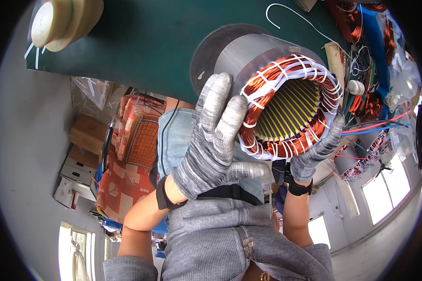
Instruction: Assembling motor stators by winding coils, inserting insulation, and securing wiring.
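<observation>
A motor stator (248, 51) with a grey metal shell lies on its side, its open end turned toward me. Copper windings (260, 96) ring that end, laced with white cord, and yellow slot strips (286, 110) line the bore. My left hand (215, 136), in a grey knitted glove, is open at the stator's left side, fingers spread and the fingertips against or very near the winding and shell. At the lower right of the ring, my gloved right hand (316, 152) curves around the winding's edge; its thumb is hidden.
Behind the stator, a dark round plate (199, 56) stands on the green table (140, 42). Rolls of pale tape (65, 23) sit at the far left corner. Copper coils (351, 25), coloured wires (375, 125) and plastic bags (403, 84) crowd the right. A red patterned seat (126, 180) is at left.
</observation>
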### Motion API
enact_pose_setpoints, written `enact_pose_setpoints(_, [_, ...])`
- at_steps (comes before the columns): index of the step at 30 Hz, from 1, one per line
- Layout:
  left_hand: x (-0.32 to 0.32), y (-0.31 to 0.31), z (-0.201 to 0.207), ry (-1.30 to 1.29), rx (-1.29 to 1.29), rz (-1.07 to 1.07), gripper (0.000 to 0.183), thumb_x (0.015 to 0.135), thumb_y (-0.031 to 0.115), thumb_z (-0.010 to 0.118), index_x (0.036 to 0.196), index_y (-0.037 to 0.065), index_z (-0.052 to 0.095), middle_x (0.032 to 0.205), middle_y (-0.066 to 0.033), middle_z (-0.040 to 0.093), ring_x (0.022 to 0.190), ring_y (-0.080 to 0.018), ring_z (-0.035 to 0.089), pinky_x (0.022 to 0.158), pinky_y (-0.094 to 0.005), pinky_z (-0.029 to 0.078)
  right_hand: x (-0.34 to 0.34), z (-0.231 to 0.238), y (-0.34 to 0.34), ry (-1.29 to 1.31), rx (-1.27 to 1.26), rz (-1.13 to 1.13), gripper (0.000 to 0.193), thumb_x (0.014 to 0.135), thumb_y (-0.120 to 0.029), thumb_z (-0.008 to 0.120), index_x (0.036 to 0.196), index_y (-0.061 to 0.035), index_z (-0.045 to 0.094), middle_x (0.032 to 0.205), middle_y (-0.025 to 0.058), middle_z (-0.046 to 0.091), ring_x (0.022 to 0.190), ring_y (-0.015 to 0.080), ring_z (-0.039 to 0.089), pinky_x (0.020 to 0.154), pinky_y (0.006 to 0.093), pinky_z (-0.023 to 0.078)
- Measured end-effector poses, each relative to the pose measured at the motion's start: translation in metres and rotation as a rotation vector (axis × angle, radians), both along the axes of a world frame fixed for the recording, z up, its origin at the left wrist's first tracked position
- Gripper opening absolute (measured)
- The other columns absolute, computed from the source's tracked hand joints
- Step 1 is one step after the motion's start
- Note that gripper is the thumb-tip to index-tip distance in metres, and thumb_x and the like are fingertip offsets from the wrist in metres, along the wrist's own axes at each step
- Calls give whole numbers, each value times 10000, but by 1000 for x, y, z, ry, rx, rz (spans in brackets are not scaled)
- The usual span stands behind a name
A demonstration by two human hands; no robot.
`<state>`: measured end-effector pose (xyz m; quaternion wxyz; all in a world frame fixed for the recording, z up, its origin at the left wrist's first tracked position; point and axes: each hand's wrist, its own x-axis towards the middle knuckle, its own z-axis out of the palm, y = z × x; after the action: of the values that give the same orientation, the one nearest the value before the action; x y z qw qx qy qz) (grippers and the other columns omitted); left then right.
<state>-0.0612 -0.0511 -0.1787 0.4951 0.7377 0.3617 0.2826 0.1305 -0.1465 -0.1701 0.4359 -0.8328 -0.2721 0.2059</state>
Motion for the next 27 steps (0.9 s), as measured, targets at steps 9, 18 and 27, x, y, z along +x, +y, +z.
enact_pose_setpoints(9, [-4,6,17,119,-24,-65,745,770,228,616,1368,12,229,1406,-233,217,1289,-357,284,996,-387,346,9,3,11,-6,-23,-47,472,945,-395,354,1061,8,570,944,85,614,844,140,578,779,305,461])
enact_pose_setpoints(18, [-41,15,62,24,-537,171,504,884,64,428,1357,45,255,1309,-167,349,1205,-251,383,1022,-343,304,7,12,-6,257,202,211,196,902,-191,498,1015,-31,501,927,38,517,814,112,494,755,267,422])
enact_pose_setpoints(27, [-36,58,44,-222,-1192,335,494,931,327,405,1323,44,309,1346,-175,322,1213,-305,363,1022,-386,304,-17,-35,-41,572,172,-63,155,866,-102,518,985,-21,578,891,85,558,874,181,502,812,302,410])
